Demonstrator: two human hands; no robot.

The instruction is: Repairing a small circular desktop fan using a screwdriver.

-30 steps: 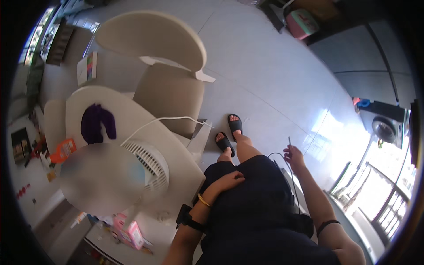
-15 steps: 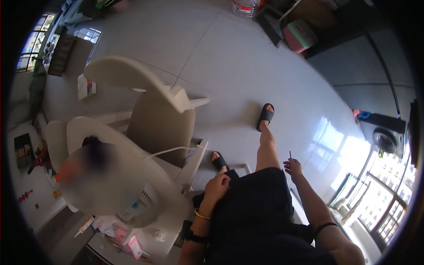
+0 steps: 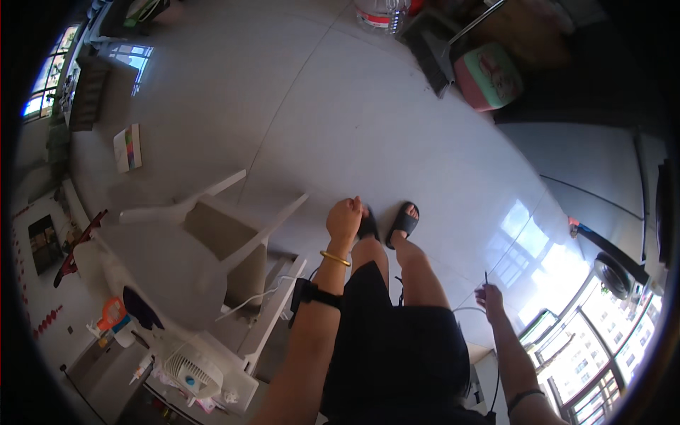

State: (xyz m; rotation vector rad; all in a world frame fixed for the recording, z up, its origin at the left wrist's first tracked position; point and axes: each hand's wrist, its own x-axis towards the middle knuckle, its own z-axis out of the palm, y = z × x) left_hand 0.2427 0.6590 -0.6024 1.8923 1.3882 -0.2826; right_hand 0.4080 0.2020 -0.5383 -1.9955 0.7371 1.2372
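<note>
My left hand (image 3: 345, 218) is out ahead of my left leg, fingers curled closed; what they hold, if anything, is hidden. A yellow bangle (image 3: 335, 258) and a black strap (image 3: 319, 295) are on that arm. Low on the right, my right hand (image 3: 490, 297) grips a thin dark stick (image 3: 486, 278) that points up from its fingers. Both hands are away from the furniture. The pale chair (image 3: 163, 248) with armrests is nearest to my left hand.
A white fan (image 3: 191, 375) stands on a cluttered table at lower left, with a white cable (image 3: 265, 290) near the chair. A broom (image 3: 432, 60), a pink and green container (image 3: 487, 76) and a large clear bottle (image 3: 382, 15) are at the far right. A small box (image 3: 128, 149) lies on the floor at left.
My left hand has risen from my lap and reached forward. My right hand, with the stick, sits slightly lower and further right. My feet are closer together, and the chair and table appear further left.
</note>
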